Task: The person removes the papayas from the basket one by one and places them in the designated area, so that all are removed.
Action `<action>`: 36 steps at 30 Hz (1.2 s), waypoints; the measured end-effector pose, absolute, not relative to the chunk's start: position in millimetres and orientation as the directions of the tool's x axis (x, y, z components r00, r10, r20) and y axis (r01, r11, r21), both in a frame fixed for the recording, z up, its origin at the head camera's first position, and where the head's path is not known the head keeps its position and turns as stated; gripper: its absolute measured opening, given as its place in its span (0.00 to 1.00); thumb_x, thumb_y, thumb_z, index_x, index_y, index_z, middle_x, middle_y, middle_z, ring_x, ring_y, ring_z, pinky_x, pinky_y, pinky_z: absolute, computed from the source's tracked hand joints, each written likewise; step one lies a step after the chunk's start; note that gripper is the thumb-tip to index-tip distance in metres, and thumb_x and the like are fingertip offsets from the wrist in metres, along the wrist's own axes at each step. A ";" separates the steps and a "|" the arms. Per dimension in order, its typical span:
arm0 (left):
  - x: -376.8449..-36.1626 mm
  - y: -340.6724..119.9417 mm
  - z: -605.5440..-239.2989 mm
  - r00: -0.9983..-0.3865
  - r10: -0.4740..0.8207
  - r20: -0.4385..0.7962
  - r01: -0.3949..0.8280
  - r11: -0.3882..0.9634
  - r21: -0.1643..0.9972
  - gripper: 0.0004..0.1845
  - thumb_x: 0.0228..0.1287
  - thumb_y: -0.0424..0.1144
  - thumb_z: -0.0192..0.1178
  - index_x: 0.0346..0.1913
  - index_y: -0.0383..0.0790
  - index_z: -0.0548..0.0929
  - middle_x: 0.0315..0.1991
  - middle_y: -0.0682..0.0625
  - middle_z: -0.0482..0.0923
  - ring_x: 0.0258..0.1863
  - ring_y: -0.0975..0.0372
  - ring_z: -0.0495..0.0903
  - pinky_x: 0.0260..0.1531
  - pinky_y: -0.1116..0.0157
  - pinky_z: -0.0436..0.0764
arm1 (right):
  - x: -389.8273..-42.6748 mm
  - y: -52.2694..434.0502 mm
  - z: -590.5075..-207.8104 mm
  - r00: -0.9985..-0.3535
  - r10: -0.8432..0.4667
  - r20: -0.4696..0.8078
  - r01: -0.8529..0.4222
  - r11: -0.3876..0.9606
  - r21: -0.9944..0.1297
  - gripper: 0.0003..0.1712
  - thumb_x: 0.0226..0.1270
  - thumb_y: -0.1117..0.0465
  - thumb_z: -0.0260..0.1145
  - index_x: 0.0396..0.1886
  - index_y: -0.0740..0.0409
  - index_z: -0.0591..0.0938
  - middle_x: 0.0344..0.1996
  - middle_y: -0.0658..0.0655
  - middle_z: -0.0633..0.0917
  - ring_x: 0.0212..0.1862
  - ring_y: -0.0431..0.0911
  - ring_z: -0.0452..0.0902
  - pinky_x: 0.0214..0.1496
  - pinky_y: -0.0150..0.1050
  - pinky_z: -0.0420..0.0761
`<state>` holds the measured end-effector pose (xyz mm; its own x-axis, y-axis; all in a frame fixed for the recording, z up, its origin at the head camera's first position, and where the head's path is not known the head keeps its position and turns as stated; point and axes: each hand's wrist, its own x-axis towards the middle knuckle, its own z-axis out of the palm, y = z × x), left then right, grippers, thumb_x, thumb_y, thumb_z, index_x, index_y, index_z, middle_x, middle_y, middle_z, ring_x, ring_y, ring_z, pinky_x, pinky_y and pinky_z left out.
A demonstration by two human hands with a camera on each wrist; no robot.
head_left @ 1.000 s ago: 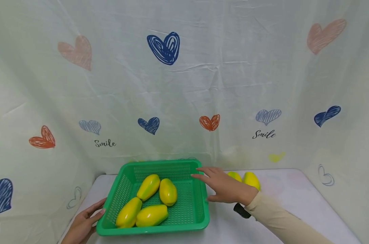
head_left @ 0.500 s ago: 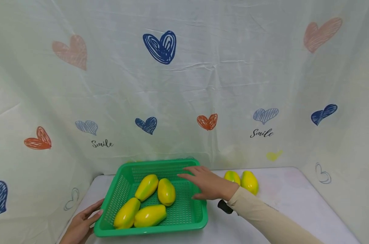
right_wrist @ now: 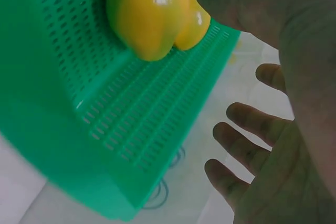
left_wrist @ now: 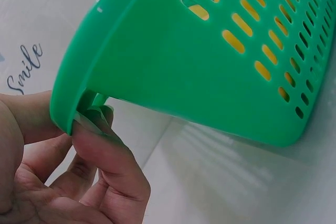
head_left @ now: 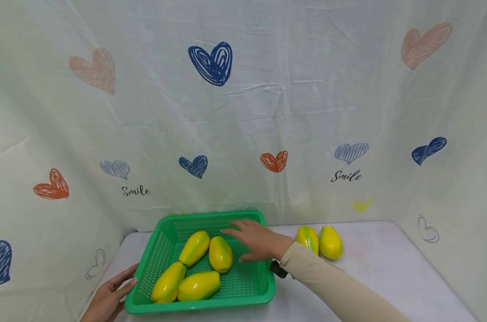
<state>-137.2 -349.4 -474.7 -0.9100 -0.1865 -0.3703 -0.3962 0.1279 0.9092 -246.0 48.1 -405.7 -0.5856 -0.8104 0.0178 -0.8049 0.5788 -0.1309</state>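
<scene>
A green plastic basket with slotted walls stands on the table, with several yellow-green papayas lying in its left and middle part. My left hand holds the basket's left side. In the left wrist view, the fingers curl under the overhanging rim. Over the right half of the basket hovers my right hand, fingers spread and holding nothing. Its thumb points toward the nearest papaya, apart from it in the head view. In the right wrist view the thumb tip overlaps a papaya; contact cannot be told.
Two more papayas lie side by side on the white tabletop, right of the basket and beyond my right forearm. A pale curtain printed with hearts hangs behind the table and along both sides.
My right hand has moved left, from the basket's right edge to above its inside, uncovering the two papayas on the table. The left hand stays at the basket's side.
</scene>
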 end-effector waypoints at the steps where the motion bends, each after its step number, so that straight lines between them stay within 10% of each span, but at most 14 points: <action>1: -137.1 -349.3 -474.5 -0.911 -0.184 -0.369 -0.394 0.127 0.910 0.40 0.79 0.38 0.62 0.81 0.24 0.53 0.80 0.25 0.51 0.43 0.71 0.82 0.48 0.61 0.89 | -246.4 44.9 -405.8 -0.590 -0.807 0.011 -0.801 0.584 -0.130 0.49 0.65 0.51 0.81 0.81 0.50 0.68 0.77 0.60 0.69 0.76 0.56 0.68 0.78 0.52 0.69; 36: -136.6 -348.8 -476.4 -0.905 -0.190 -0.382 -0.407 0.115 0.906 0.38 0.82 0.39 0.59 0.81 0.23 0.54 0.79 0.23 0.52 0.45 0.64 0.84 0.48 0.57 0.90 | -255.1 -14.2 -440.4 -0.677 -0.710 -0.193 -0.710 0.699 -0.082 0.52 0.59 0.45 0.84 0.81 0.40 0.68 0.75 0.50 0.70 0.75 0.48 0.67 0.77 0.44 0.71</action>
